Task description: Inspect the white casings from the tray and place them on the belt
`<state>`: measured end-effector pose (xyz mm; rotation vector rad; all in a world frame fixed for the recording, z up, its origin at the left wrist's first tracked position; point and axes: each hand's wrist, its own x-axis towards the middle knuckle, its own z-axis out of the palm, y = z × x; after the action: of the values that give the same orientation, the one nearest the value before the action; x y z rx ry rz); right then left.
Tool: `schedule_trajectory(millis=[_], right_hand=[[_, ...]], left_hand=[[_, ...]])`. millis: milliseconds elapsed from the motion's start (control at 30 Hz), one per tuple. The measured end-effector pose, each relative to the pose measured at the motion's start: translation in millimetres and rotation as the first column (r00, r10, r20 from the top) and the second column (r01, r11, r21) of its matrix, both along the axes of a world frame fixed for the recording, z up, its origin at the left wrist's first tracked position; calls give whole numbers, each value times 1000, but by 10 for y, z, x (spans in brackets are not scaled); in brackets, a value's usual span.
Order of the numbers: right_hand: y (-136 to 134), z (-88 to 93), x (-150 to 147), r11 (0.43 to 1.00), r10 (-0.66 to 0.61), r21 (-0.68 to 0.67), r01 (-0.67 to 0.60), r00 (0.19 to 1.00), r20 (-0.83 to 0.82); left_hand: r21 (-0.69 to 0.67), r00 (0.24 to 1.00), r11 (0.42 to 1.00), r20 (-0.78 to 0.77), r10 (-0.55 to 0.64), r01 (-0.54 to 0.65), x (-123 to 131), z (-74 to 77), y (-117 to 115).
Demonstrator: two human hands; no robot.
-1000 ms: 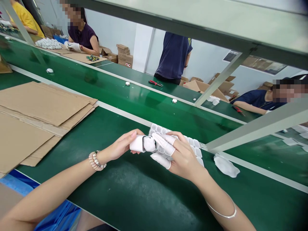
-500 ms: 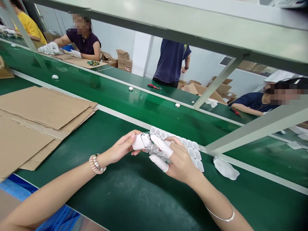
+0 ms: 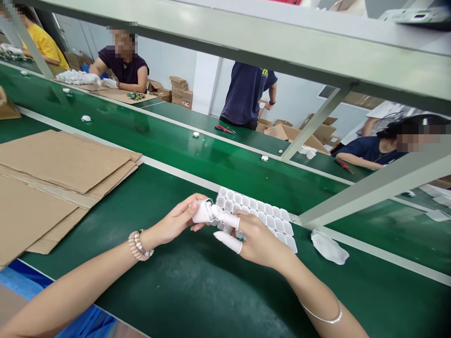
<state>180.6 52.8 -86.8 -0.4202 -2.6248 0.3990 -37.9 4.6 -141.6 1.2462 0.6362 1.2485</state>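
My left hand (image 3: 183, 213) is closed around a small white plastic housing (image 3: 201, 211), thumb on its near side and fingers beneath. The housing's open end faces right, and a bit of green circuit board shows at its rim. At that opening, my right hand (image 3: 259, 234) presses with a fingertip in a white finger cot. Its cotted thumb (image 3: 228, 241) is stretched out, apart from the fingers. What lies inside the housing is mostly hidden by the fingertip. Behind both hands stand rows of white open-topped housings (image 3: 269, 220), partly covered by my right hand.
Flattened cardboard sheets (image 3: 63, 159) lie at left. A crumpled white pouch (image 3: 329, 246) rests at right near a slanted metal post (image 3: 352, 197). Small white parts (image 3: 86, 119) sit on the green conveyor (image 3: 158, 134) beyond. Several co-workers are across it, near red-handled pliers (image 3: 224, 129).
My right fingertip has moved deeper into the housing's opening, and less circuit board shows. The housing has turned slightly. Small parts on the conveyor have shifted right.
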Motion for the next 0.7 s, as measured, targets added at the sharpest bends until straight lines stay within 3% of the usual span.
schedule_trajectory(millis=[133, 267, 400, 500, 700], right_hand=[[-10, -32, -16, 999, -7, -37, 9, 998, 57], [6, -78, -40, 999, -34, 20, 32, 994, 102], [53, -106, -43, 989, -10, 148, 15, 999, -36], [79, -96, -33, 990, -6, 141, 27, 988, -152], [78, -86, -47, 994, -23, 100, 35, 993, -118]], left_hand=[[-11, 1000, 1000, -3, -12, 12, 16, -5, 4], [-42, 1000, 999, 1, -20, 20, 23, -26, 26], [-5, 1000, 1000, -30, -7, 6, 21, -46, 37], [62, 996, 998, -83, 13, -8, 13, -47, 31], [118, 989, 993, -141, 45, -28, -8, -47, 29]])
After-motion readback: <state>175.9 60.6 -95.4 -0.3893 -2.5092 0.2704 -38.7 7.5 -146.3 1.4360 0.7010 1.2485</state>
